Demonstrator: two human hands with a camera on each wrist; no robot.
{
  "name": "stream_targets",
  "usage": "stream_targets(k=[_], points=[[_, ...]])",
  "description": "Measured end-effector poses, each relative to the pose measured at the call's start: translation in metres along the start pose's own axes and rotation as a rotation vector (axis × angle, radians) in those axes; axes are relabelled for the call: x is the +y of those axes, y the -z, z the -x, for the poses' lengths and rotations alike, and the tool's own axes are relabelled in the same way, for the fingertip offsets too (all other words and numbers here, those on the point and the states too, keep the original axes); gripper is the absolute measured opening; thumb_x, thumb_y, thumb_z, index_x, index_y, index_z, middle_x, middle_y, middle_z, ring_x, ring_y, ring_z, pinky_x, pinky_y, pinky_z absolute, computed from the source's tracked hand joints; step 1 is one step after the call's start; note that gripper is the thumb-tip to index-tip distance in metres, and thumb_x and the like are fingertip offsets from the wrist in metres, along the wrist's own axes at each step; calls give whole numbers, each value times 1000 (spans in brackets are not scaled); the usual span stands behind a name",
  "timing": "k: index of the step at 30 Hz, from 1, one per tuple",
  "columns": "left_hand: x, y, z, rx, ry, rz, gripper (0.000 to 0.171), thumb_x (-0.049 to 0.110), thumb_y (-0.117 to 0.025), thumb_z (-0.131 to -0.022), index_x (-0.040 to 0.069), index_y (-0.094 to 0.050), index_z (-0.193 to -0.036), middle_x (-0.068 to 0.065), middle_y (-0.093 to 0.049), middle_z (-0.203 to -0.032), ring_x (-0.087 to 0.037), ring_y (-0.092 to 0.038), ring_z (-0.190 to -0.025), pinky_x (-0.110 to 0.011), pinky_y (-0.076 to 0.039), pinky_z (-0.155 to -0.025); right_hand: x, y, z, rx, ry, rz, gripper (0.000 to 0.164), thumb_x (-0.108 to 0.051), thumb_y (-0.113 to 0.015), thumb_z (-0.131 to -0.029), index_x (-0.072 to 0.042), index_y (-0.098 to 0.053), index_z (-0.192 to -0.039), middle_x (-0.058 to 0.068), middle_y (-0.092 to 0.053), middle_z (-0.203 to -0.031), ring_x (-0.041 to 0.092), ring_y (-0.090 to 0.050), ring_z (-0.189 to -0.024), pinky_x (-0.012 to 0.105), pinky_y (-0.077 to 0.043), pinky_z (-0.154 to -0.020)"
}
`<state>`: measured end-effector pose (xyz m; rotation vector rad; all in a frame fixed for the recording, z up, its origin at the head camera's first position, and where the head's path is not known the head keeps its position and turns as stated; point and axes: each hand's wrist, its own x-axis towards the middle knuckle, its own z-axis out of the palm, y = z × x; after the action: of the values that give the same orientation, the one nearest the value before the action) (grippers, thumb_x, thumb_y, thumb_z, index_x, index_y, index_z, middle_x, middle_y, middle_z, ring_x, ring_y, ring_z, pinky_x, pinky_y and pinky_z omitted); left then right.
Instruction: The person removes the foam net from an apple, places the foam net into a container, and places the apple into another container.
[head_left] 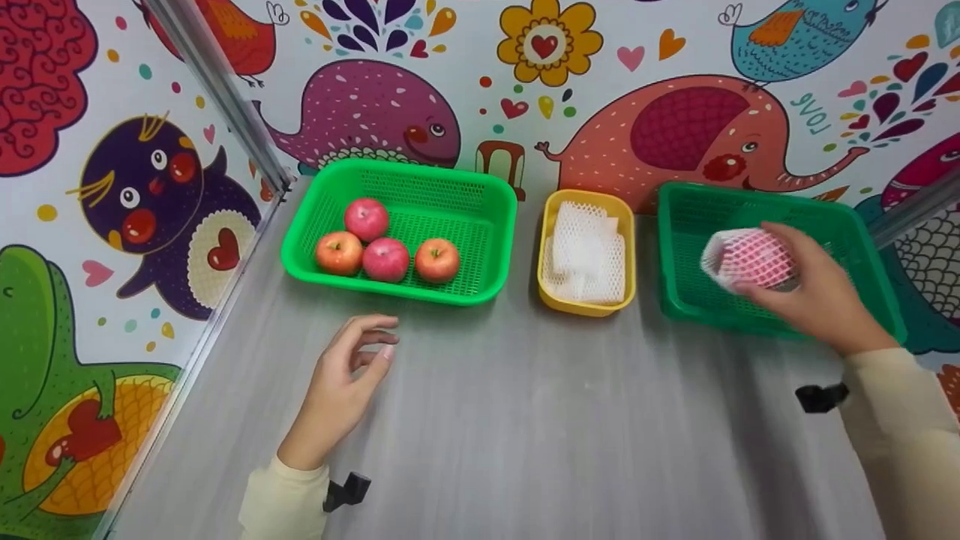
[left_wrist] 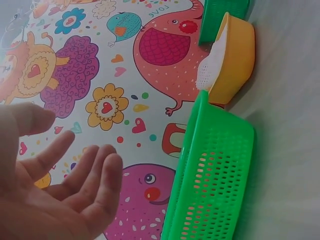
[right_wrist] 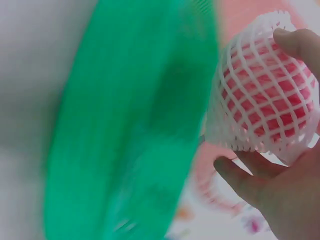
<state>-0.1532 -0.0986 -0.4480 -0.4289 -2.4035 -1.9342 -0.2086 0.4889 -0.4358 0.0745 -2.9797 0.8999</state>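
My right hand (head_left: 817, 289) grips an apple (head_left: 754, 257) wrapped in a white foam net (right_wrist: 267, 90), over the dark green basket (head_left: 679, 300) in the head view. In the right wrist view the thumb lies on top of the net and the fingers are below it. My left hand (head_left: 347, 382) hovers in front of the bright green basket (head_left: 480, 289), fingers loosely bent and holding nothing. Several bare red apples (head_left: 437, 260) lie in that bright green basket, towards its left and front.
Between the two baskets stands a yellow container (head_left: 551, 296) with white foam nets (head_left: 589, 251) in it. A wall with painted animals (head_left: 675, 142) rises right behind the containers. A metal rail (head_left: 225, 112) runs along the left edge of the grey table (head_left: 525, 435).
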Motion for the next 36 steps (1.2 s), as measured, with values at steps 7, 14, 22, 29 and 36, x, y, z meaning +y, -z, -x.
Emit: stream_targets(k=[7, 14, 22, 29, 36], points=[[-46, -35, 8, -89, -6, 27, 27, 8, -64, -99, 12, -62, -126, -1, -64, -119, -22, -61, -109, -38, -51, -90, -95, -60, 52, -57, 327, 80, 95, -33, -93, -72, -25, -42, -151, -3, -50, -142, 19, -45, -126, 23, -47, -92], [-65, -108, 33, -369, 95, 88, 44, 19, -62, -101, 10, -52, -143, -4, -58, -137, -29, -56, -123, -43, -48, -99, -123, -175, 98, -227, 601, 138, 94, -32, -93, -69, -17, -46, -150, 7, -53, -139, 27, -51, -124, 49, -48, -98], [-77, -150, 48, -681, 175, -15, 64, 34, -62, -101, 25, -33, -157, 3, -43, -151, -15, -49, -129, -33, -50, -96, -115, -205, 125, -330, 411, 77, 101, -36, -92, -72, -30, -35, -156, 11, -41, -151, 32, -42, -135, 56, -45, -100], [-73, -148, 35, -626, 150, -81, 60, 33, -61, -102, 24, -36, -155, 1, -43, -150, -20, -47, -132, -36, -47, -100, -135, -192, 151, 33, 15, -152, 44, -16, -81, -86, -17, -62, -126, 2, -58, -119, 19, -57, -106, 43, -55, -82], [-68, -151, 29, -575, 100, -238, 64, 32, -63, -100, 20, -35, -156, 3, -50, -144, -12, -52, -127, -37, -42, -107, -140, -212, 162, -38, -187, -501, 21, -12, -73, -93, -14, -65, -113, -2, -65, -98, 17, -65, -93, 35, -56, -76]])
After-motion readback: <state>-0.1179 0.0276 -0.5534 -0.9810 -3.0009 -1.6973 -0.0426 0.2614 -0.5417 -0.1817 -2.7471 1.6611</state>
